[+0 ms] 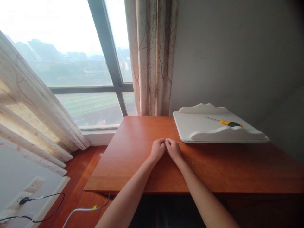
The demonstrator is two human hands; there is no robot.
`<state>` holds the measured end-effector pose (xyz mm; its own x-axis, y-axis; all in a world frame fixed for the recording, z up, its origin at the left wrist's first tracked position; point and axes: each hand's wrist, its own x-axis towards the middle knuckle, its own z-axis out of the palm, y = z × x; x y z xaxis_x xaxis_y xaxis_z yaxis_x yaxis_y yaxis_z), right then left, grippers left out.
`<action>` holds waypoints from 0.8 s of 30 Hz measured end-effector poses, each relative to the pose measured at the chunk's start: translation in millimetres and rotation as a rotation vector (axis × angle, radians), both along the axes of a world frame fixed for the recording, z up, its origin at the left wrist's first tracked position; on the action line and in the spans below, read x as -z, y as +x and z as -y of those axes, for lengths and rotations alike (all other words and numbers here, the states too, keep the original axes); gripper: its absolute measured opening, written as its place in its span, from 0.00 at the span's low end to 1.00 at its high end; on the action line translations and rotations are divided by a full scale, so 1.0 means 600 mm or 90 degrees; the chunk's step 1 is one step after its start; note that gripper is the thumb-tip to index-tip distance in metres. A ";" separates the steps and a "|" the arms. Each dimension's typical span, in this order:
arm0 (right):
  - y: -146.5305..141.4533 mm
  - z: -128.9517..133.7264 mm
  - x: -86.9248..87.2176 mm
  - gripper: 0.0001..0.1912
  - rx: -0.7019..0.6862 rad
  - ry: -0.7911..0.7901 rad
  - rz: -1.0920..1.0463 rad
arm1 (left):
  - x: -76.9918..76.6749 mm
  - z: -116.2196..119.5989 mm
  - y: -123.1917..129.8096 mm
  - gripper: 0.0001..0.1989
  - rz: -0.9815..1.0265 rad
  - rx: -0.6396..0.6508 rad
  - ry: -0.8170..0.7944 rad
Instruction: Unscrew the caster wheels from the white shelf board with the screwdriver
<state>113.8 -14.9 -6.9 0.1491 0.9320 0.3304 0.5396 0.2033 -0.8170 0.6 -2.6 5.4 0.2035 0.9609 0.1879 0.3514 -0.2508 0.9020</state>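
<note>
My left hand (158,148) and my right hand (173,148) meet at the fingertips above the middle of the brown wooden desk (133,152). Both are closed, thumbs on top and fingers curled under. Whatever they hold, if anything, is hidden or too small to name. To the right of my right hand stands a white tray-like board (197,122) with wavy raised sides. A screwdriver (228,123) with a yellow and black handle lies on it, its shaft pointing left.
Tiny pale specks lie on the desk right of my hands. A window (95,107) and patterned curtains (154,63) stand behind and to the left. At lower left, a black plug (24,200) sits in a wall socket, and a white cable (78,210) runs beside the desk.
</note>
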 end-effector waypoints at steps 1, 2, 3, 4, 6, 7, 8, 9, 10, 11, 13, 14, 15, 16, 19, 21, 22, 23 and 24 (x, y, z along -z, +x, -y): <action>0.000 0.000 0.000 0.21 0.000 0.000 0.000 | 0.000 0.000 0.000 0.11 -0.001 -0.001 0.000; 0.000 0.000 -0.001 0.22 0.000 0.000 0.001 | 0.000 0.000 0.000 0.12 -0.002 -0.002 0.000; 0.000 0.000 -0.001 0.21 0.000 0.000 0.002 | 0.000 0.000 0.000 0.12 -0.002 -0.003 0.001; 0.000 0.001 -0.001 0.21 0.000 0.000 0.002 | 0.000 0.000 0.000 0.11 -0.002 -0.003 0.001; 0.000 0.000 -0.001 0.21 0.000 0.000 0.004 | 0.000 0.000 0.000 0.11 -0.002 -0.003 0.001; 0.000 0.000 -0.001 0.21 0.000 0.000 0.004 | 0.000 0.000 0.000 0.11 -0.003 -0.003 0.002; 0.000 0.000 -0.001 0.21 0.001 0.000 0.005 | 0.000 0.000 0.000 0.11 -0.003 -0.002 0.002; 0.000 0.000 0.000 0.21 0.002 0.000 0.005 | 0.000 0.000 0.000 0.11 -0.004 -0.002 0.004; 0.000 0.000 0.000 0.21 0.003 -0.001 0.006 | 0.001 0.000 0.000 0.12 -0.004 -0.001 0.005; 0.000 -0.001 0.001 0.21 0.003 -0.001 0.007 | 0.001 -0.001 0.000 0.12 -0.005 0.001 0.006; -0.001 -0.001 0.002 0.22 0.006 0.000 0.008 | 0.001 -0.001 0.000 0.12 -0.006 0.003 0.008; -0.001 -0.001 0.002 0.22 0.006 0.000 0.008 | 0.001 -0.001 0.000 0.12 -0.007 0.003 0.008; -0.001 -0.001 0.002 0.22 0.007 0.000 0.008 | 0.002 -0.001 0.000 0.12 -0.007 0.004 0.008; -0.001 -0.001 0.003 0.22 0.007 0.001 0.007 | 0.002 -0.002 0.000 0.12 -0.008 0.004 0.007; -0.001 -0.001 0.003 0.22 0.005 0.002 0.005 | 0.002 -0.002 0.000 0.12 -0.006 0.004 0.005; -0.001 -0.001 0.002 0.22 0.004 0.001 0.003 | 0.002 -0.001 0.000 0.12 -0.005 0.005 0.004; -0.001 -0.001 0.001 0.22 0.004 0.001 0.002 | 0.002 -0.001 0.000 0.12 -0.004 0.005 0.004; -0.001 -0.001 0.001 0.21 0.003 0.001 0.002 | 0.002 -0.001 0.000 0.12 -0.003 0.005 0.003; -0.001 0.000 0.001 0.21 0.003 0.000 0.001 | 0.002 -0.001 0.000 0.12 -0.002 0.005 0.003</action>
